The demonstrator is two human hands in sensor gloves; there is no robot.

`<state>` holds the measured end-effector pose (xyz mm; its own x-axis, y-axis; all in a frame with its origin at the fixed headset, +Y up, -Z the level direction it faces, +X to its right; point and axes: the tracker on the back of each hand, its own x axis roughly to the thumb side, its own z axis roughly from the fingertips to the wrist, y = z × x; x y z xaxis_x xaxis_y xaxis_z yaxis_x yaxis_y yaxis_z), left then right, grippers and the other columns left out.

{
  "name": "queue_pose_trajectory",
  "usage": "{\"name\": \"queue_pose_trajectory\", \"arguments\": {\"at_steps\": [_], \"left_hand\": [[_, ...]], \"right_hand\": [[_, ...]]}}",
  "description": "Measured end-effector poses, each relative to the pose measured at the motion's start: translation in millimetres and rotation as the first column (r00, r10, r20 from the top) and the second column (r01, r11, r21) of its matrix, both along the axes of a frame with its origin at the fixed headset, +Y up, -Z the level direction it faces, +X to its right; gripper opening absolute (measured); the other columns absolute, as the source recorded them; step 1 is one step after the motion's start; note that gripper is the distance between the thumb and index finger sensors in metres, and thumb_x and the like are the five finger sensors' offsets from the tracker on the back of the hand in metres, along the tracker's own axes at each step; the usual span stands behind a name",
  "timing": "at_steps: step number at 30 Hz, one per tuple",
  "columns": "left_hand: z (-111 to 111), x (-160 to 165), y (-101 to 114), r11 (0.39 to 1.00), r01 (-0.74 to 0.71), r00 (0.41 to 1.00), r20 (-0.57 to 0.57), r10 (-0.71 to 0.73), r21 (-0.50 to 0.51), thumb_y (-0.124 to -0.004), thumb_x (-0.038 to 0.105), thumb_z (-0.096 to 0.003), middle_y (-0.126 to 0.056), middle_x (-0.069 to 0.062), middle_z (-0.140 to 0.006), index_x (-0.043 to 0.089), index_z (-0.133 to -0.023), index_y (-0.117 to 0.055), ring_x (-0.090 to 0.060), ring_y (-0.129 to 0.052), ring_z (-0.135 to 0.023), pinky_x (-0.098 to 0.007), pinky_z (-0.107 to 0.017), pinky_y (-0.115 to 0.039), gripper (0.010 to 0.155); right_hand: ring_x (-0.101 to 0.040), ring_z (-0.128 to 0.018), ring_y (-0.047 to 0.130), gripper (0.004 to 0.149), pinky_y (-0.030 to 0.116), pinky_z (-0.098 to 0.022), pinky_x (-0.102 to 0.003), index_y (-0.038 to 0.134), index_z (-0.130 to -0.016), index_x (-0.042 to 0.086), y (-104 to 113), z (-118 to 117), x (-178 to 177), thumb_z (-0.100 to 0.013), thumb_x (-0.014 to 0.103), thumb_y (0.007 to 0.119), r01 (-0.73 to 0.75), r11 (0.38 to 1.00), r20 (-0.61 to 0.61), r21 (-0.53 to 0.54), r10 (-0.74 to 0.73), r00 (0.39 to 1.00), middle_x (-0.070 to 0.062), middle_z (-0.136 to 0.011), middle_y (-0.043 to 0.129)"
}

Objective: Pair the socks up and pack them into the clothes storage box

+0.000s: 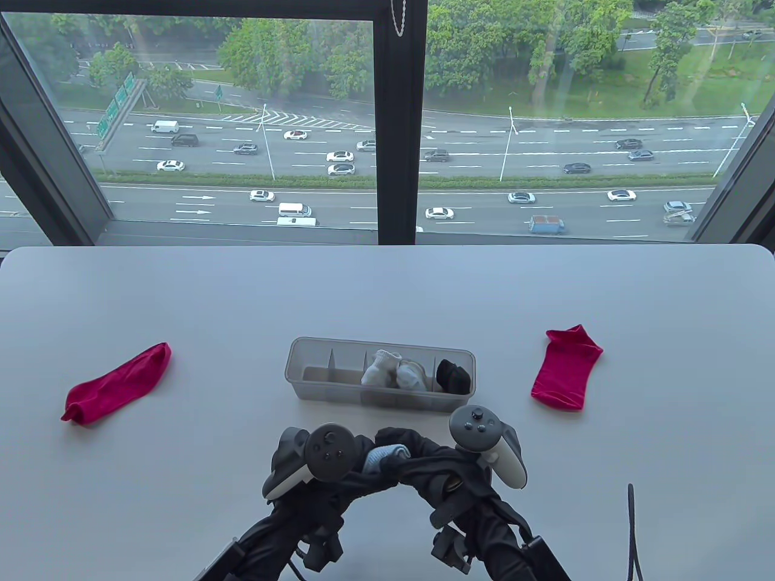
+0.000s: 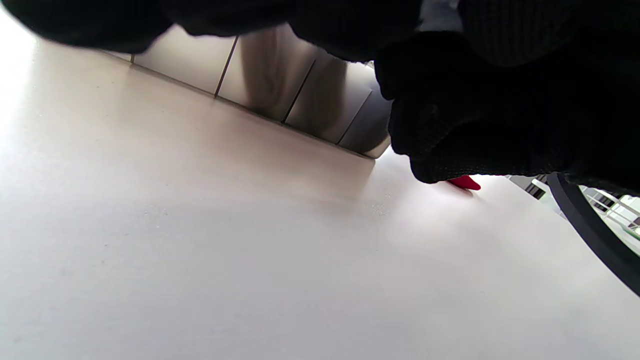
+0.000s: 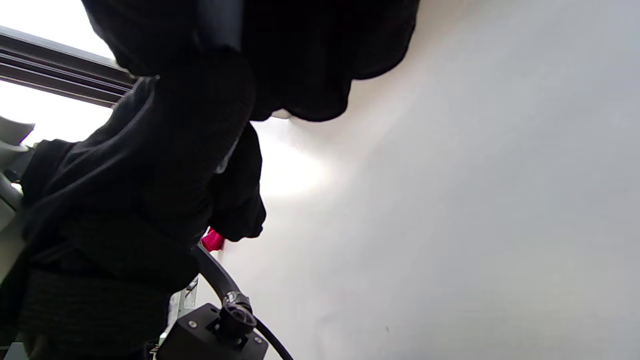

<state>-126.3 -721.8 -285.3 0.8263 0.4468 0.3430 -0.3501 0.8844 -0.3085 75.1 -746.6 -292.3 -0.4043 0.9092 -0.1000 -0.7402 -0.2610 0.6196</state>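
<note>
At the left of the table view, one red sock [image 1: 116, 382] is lying flat on the white table [image 1: 387, 290], well apart from everything else. Your left hand [image 1: 315, 463] is sitting at bottom centre, meeting your right hand [image 1: 478, 454], and both are gripping a light blue sock bundle [image 1: 384, 457] between them. Just above them, the clear storage box [image 1: 315, 354] is holding white socks [image 1: 392, 370] in a middle compartment and black socks [image 1: 453, 376] in its right end. At the right, a second red sock [image 1: 565, 376] is lying flat.
</note>
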Motion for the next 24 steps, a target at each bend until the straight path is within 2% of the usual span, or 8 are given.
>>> {"name": "queue_pose_trajectory", "arguments": {"at_steps": [7, 9, 10, 12, 14, 16, 19, 24], "left_hand": [[-4, -5, -1, 0.990, -0.105, 0.989, 0.096, 0.114, -0.091, -0.073, 0.057, -0.0463, -0.091, -0.001, -0.043, 0.005, -0.091, -0.065, -0.014, -0.093, -0.027, -0.043, -0.031, -0.090, 0.069], [-4, -4, 1, 0.987, -0.087, 0.987, 0.121, 0.104, -0.133, -0.068, 0.054, -0.0505, -0.084, -0.012, -0.079, 0.005, -0.106, -0.044, -0.033, -0.091, -0.066, -0.060, -0.059, -0.077, 0.077], [-2, -4, 3, 0.985, -0.081, 0.988, 0.115, 0.099, -0.151, -0.065, 0.056, -0.0510, -0.066, -0.022, -0.104, 0.004, -0.111, -0.031, -0.047, -0.076, -0.091, -0.068, -0.069, -0.062, 0.086], [-1, -8, 10, 0.989, -0.134, 0.988, 0.071, 0.138, -0.060, -0.062, 0.052, -0.0541, -0.034, -0.025, -0.119, 0.014, -0.114, -0.019, -0.053, -0.046, -0.108, -0.072, -0.074, -0.048, 0.082], [1, -14, 19, 0.967, -0.234, 0.971, -0.020, 0.237, 0.100, -0.063, 0.039, -0.0573, -0.045, -0.023, -0.117, 0.019, -0.110, -0.044, -0.052, -0.052, -0.106, -0.072, -0.074, -0.050, 0.060], [1, -13, 21, 0.973, -0.217, 0.976, -0.019, 0.219, 0.080, -0.065, 0.033, -0.0581, -0.061, -0.020, -0.113, 0.015, -0.102, -0.064, -0.049, -0.063, -0.102, -0.070, -0.072, -0.055, 0.047], [3, -6, 13, 0.988, -0.136, 0.991, 0.015, 0.135, 0.069, -0.070, 0.035, -0.0555, -0.072, -0.020, -0.106, 0.011, -0.102, -0.066, -0.044, -0.084, -0.089, -0.065, -0.068, -0.066, 0.052], [5, -3, 14, 0.990, -0.087, 0.996, 0.006, 0.087, 0.115, -0.072, 0.032, -0.0540, -0.080, -0.021, -0.100, 0.008, -0.096, -0.074, -0.044, -0.091, -0.082, -0.064, -0.066, -0.071, 0.048]], "right_hand": [[-0.019, -0.086, 0.083, 0.058, 0.064, -0.077, -0.041, 0.047, -0.104, 0.041, -10, -4, 4, -0.053, 0.044, 0.075, 0.179, 0.975, -0.031, -0.134, -0.185, 0.982, -0.005, -0.097, 0.073], [-0.020, -0.088, 0.080, 0.056, 0.062, -0.078, -0.043, 0.047, -0.103, 0.044, -7, -5, 7, -0.054, 0.042, 0.074, 0.163, 0.980, 0.004, -0.116, -0.164, 0.986, -0.005, -0.099, 0.071], [-0.020, -0.088, 0.081, 0.056, 0.062, -0.078, -0.042, 0.046, -0.103, 0.043, -5, -6, 9, -0.055, 0.042, 0.073, 0.104, 0.992, 0.024, -0.074, -0.102, 0.994, -0.005, -0.099, 0.071], [-0.019, -0.088, 0.081, 0.056, 0.063, -0.078, -0.042, 0.044, -0.104, 0.042, -3, -7, 12, -0.055, 0.043, 0.072, 0.029, 0.999, 0.067, -0.028, -0.027, 0.997, -0.004, -0.099, 0.071], [-0.019, -0.088, 0.081, 0.057, 0.063, -0.077, -0.042, 0.044, -0.104, 0.041, -1, -7, 15, -0.055, 0.043, 0.073, -0.024, 1.000, 0.106, 0.006, 0.024, 0.994, -0.003, -0.100, 0.071], [-0.019, -0.089, 0.081, 0.058, 0.064, -0.077, -0.042, 0.044, -0.104, 0.042, 1, -7, 12, -0.055, 0.043, 0.073, -0.027, 1.000, 0.086, 0.011, 0.026, 0.996, -0.002, -0.101, 0.071], [-0.021, -0.089, 0.081, 0.058, 0.065, -0.077, -0.042, 0.043, -0.105, 0.038, 0, -4, 6, -0.056, 0.042, 0.072, -0.011, 1.000, 0.060, -0.016, 0.012, 0.998, -0.005, -0.101, 0.070], [-0.021, -0.089, 0.082, 0.059, 0.066, -0.076, -0.042, 0.040, -0.107, 0.033, -9, -2, 4, -0.057, 0.044, 0.070, 0.030, 0.997, 0.052, -0.077, -0.026, 0.998, -0.007, -0.100, 0.070]]}}
